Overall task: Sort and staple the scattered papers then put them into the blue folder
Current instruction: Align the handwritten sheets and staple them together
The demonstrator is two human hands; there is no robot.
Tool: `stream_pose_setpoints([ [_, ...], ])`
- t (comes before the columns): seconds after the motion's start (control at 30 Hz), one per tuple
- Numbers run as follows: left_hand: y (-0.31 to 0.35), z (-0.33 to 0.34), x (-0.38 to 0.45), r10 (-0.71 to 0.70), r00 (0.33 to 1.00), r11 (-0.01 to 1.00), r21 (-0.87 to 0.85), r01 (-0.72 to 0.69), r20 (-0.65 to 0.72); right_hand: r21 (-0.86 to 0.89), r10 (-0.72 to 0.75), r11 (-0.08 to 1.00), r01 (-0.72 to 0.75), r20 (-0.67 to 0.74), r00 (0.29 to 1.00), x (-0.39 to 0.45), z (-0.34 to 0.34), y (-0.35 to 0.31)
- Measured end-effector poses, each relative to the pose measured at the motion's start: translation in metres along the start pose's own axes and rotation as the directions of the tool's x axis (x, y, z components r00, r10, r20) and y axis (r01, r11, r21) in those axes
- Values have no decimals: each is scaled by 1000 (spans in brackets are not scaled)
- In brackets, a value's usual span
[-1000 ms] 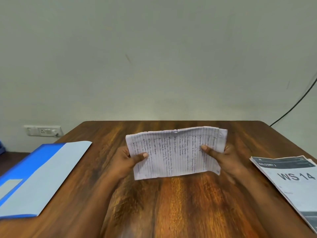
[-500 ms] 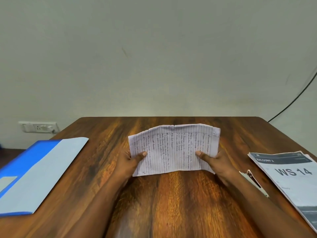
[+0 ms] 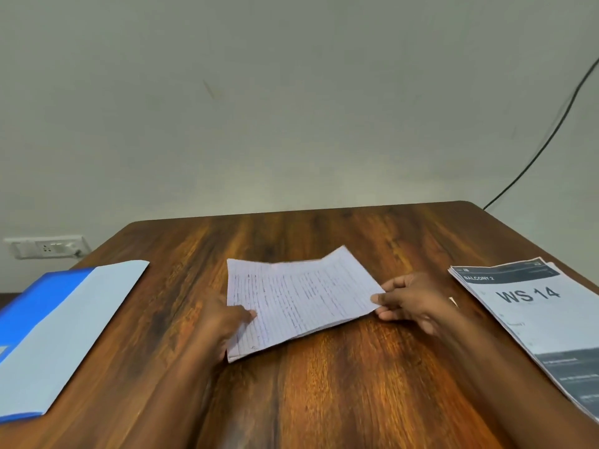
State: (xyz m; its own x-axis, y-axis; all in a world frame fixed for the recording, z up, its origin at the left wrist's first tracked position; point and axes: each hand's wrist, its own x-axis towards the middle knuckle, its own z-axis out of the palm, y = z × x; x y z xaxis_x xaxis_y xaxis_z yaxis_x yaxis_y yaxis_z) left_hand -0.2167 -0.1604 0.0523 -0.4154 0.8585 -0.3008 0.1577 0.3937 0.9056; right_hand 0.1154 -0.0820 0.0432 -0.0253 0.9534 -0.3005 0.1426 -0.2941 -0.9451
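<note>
Handwritten papers (image 3: 301,299) held by both hands; printout (image 3: 538,315) reads "WS 14".

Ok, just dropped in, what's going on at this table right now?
A person is handling a stack of handwritten lined papers in the middle of the wooden table. The left hand pinches its near-left edge and the right hand pinches its right corner. The blue folder lies at the left, with nothing visibly tucked in. A printed stack marked WS 14 lies at the right. No stapler is clearly visible.
</note>
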Motion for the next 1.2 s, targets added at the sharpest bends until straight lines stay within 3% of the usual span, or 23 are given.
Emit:
stream_pose_setpoints([
  [0.1, -2, 7, -11, 172, 977, 950, 284, -131, -124, -27, 42, 999, -42, -19, 999, 0, 4, 2],
  [0.2, 4, 14, -25, 351, 923, 756, 629, -180, -158, -22, 60, 998, -61, -41, 997, -1, 8, -1],
  [0.27, 6, 31, -27, 455, 877, 634, 748, -197, -156, -12, 80, 997, -80, -39, 996, -3, 9, -3],
  [0.37, 10, 78, -40, 684, 726, 502, 674, -542, 74, 32, 99, 995, -98, -24, 995, -7, 12, -4],
  [0.43, 7, 111, -46, 733, 623, 326, 663, -675, 274, 62, 115, 992, -113, -29, 993, -7, 13, -3],
  [0.53, 7, 139, -42, 772, 502, 177, 627, -759, 390, 95, 128, 988, -124, -28, 991, -7, 15, -2],
  [0.77, -2, 157, -36, 889, 176, -136, 611, -780, 422, 101, 154, 984, -150, -28, 988, -13, 8, -5],
  [0.83, -3, 157, -34, 888, 158, -167, 622, -765, 432, 28, 114, 993, -113, -52, 992, -20, 6, -5],
  [0.9, -4, 158, -33, 876, 185, -158, 627, -763, 446, -238, -62, 971, 22, -161, 985, -29, -6, -7],
  [0.97, -5, 158, -33, 866, 215, -126, 614, -779, 452, -648, -349, 755, 101, -267, 898, -42, -27, -12],
  [1.0, -5, 158, -32, 861, 228, -112, 605, -788, 455, -780, -433, 625, 48, -295, 851, -51, -38, -15],
  [1.1, -5, 159, -33, 854, 245, -94, 600, -795, 458, -904, -445, 393, -169, -348, 825, -65, -60, -9],
  [1.2, -5, 160, -32, 861, 228, -92, 580, -809, 454, -901, -355, 385, -200, -345, 869, -64, -66, 5],
])
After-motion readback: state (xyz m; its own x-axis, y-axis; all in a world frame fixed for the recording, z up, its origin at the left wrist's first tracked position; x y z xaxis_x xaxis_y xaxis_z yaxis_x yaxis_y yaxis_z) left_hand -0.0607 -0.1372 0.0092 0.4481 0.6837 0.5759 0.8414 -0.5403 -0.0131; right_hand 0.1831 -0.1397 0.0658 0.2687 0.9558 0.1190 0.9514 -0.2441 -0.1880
